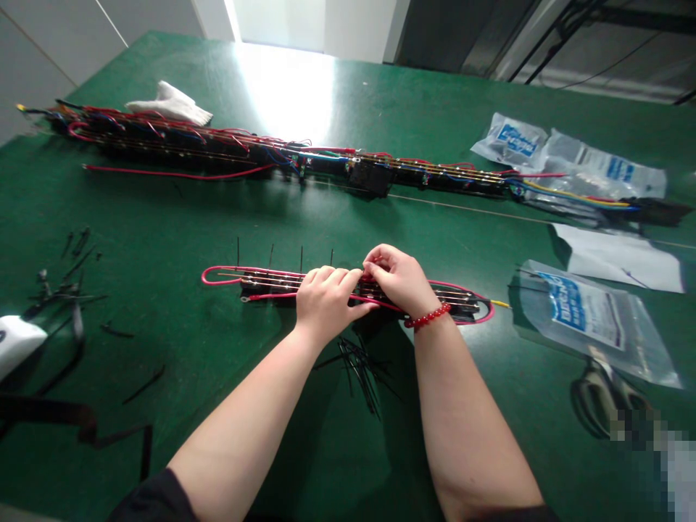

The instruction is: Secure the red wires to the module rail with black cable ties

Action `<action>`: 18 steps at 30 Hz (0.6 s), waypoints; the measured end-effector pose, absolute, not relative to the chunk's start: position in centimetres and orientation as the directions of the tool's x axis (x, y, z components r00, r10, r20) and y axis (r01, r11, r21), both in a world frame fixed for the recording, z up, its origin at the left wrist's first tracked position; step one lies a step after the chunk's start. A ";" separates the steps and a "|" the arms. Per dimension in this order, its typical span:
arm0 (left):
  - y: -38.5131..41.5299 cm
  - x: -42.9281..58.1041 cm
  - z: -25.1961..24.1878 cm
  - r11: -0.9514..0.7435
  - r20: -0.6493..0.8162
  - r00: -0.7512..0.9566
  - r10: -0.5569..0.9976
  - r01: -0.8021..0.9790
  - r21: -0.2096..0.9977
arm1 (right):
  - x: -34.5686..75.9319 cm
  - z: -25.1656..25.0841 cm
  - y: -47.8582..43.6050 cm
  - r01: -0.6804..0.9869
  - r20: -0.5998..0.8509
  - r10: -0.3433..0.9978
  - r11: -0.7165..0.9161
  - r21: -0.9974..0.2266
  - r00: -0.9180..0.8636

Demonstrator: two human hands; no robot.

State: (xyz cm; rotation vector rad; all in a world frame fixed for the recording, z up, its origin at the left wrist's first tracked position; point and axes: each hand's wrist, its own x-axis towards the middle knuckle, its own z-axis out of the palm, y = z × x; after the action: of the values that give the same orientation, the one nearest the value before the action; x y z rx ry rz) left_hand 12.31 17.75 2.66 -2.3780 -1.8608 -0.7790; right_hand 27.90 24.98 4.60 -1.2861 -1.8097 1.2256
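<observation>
A long black strip assembly with metal rods lies across the table in front of me. A red wire loops around it and sticks out past both ends. Thin black cable ties stand up along its far edge, left of my hands. My left hand rests over the middle of the strip, fingers bent over the far side and thumb along the near side. Beside it, my right hand pinches at the strip's far edge; what lies between thumb and fingers is hidden. More cable ties lie loose below the hands.
A longer wired assembly spans the table behind, with a white glove beyond it. Plastic bags, a white paper and scissors lie at right. Black scraps and a white device are at left.
</observation>
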 end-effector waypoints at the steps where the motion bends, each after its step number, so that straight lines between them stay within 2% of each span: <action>1: 17.8 12.3 2.7 -0.290 0.397 0.164 0.903 0.915 0.280 | 27.9 4.7 25.0 0.381 -0.044 0.935 0.100 -0.919 -0.353; 18: 17.7 12.4 2.5 -0.275 0.422 0.141 0.896 0.921 0.275 | 28.1 5.2 25.2 0.283 -0.150 0.911 -0.039 -0.958 -0.385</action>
State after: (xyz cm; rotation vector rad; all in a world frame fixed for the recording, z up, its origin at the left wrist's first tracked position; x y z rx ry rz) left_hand 12.36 17.75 2.50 -2.3349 -1.8613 -0.8038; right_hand 28.12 25.20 5.22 -1.2639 -1.6824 1.4503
